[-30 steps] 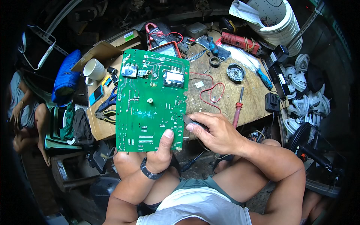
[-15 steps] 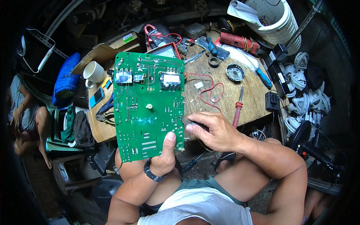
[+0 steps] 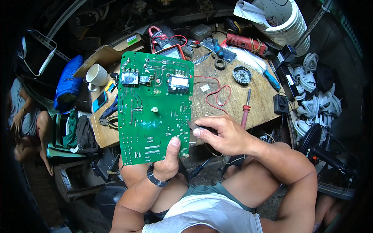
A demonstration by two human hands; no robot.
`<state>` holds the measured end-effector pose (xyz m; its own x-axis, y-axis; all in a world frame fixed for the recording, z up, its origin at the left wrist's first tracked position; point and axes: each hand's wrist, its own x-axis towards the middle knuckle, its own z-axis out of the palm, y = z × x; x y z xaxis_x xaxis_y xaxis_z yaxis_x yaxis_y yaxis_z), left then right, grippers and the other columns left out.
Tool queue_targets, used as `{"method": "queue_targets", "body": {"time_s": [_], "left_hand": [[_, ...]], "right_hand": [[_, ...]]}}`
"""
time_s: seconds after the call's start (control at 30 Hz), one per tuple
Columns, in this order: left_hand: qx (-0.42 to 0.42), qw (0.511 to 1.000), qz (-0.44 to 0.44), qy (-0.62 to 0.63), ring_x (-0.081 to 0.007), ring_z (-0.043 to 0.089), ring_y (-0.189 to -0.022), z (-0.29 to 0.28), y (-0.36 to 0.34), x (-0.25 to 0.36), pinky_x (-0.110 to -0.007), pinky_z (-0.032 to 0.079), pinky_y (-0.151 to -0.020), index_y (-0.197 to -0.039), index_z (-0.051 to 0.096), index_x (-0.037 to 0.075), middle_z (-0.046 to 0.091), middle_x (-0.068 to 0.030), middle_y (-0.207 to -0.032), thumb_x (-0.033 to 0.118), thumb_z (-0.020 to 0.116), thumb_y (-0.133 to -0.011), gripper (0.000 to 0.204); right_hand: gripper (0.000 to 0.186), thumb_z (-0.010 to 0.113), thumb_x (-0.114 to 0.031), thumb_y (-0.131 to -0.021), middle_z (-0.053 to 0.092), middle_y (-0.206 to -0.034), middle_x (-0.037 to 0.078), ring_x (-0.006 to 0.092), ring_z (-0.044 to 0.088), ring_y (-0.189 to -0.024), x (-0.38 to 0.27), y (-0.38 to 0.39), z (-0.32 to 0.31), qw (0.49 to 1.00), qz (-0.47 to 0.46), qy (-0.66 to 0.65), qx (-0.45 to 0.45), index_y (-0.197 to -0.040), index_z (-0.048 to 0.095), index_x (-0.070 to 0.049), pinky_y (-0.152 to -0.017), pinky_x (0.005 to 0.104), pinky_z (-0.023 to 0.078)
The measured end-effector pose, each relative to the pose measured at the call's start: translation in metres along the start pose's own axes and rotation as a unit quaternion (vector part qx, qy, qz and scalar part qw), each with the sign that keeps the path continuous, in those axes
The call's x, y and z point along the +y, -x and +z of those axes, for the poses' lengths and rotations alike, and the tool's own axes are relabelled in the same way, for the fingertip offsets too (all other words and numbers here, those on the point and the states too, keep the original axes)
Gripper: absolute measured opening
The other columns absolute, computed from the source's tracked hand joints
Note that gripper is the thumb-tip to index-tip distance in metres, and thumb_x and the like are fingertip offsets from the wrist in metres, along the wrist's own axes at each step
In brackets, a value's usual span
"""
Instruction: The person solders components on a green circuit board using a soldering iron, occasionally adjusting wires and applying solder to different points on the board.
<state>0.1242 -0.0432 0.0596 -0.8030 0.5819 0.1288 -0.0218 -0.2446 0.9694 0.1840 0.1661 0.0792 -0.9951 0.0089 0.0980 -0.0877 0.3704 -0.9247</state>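
Note:
A large green circuit board (image 3: 136, 105) is held up in front of me, face toward me. My left hand (image 3: 168, 159) grips its lower right part, thumb pressed on the face, the other fingers hidden behind. Two clear-coated blocks, one with a white label, sit near the board's top, and a small white post stands at its middle. Between thumb and fingers, my right hand (image 3: 219, 132) pinches a small dark blade (image 3: 192, 125). The blade's tip is at the board's right edge; whether it touches cannot be made out. Its handle is mostly hidden in my fingers.
On the wooden table (image 3: 233, 103) lie a soldering iron (image 3: 246, 108), a red wire, a round metal part (image 3: 242, 75), a screwdriver (image 3: 272, 79) and a red power tool (image 3: 246, 42). A white mug (image 3: 98, 75) and pliers (image 3: 110, 116) are at left. Another person (image 3: 29, 116) sits far left.
The circuit board has tilted a little, its top edge shifting up and right and its lower edge rising slightly. My right hand stays nearly in place, with more of the blade showing.

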Motion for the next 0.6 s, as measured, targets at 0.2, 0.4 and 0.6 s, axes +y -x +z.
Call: {"method": "queue_targets", "body": {"time_s": [0.2,0.4,0.6], "left_hand": [[0.011,1.0,0.005,0.018,-0.0211,0.064,-0.113,0.006,0.002,0.001,-0.037,0.052,-0.099,-0.138,0.055,0.0,0.065,-0.0112,-0.127,0.02,0.06,-0.103,0.04],[0.045,0.999,0.019,0.017,-0.0202,0.065,-0.111,0.014,0.0,-0.003,-0.036,0.053,-0.097,-0.137,0.056,0.0,0.066,-0.0113,-0.126,0.017,0.056,-0.105,0.036],[0.077,0.997,0.026,0.007,-0.0168,0.065,-0.104,0.013,-0.001,-0.009,-0.033,0.055,-0.089,-0.133,0.059,0.0,0.066,-0.0093,-0.12,0.019,0.053,-0.108,0.032]], "right_hand": [[0.035,0.069,-0.027,-0.096,0.073,-0.099,0.026,0.0409,0.073,-0.094,-0.005,0.006,0.009,0.999,0.033,-0.003,0.033,-0.114,0.072,0.003,-0.08,0.0443,0.057],[0.027,0.068,-0.021,-0.098,0.072,-0.092,0.023,0.0399,0.071,-0.083,-0.004,0.004,0.014,0.996,-0.009,0.024,0.085,-0.11,0.069,0.003,-0.072,0.0452,0.054],[0.021,0.064,-0.019,-0.102,0.067,-0.083,0.019,0.0353,0.068,-0.076,0.004,0.005,0.026,0.983,-0.051,-0.014,0.174,-0.107,0.065,0.002,-0.068,0.0433,0.051]]}}
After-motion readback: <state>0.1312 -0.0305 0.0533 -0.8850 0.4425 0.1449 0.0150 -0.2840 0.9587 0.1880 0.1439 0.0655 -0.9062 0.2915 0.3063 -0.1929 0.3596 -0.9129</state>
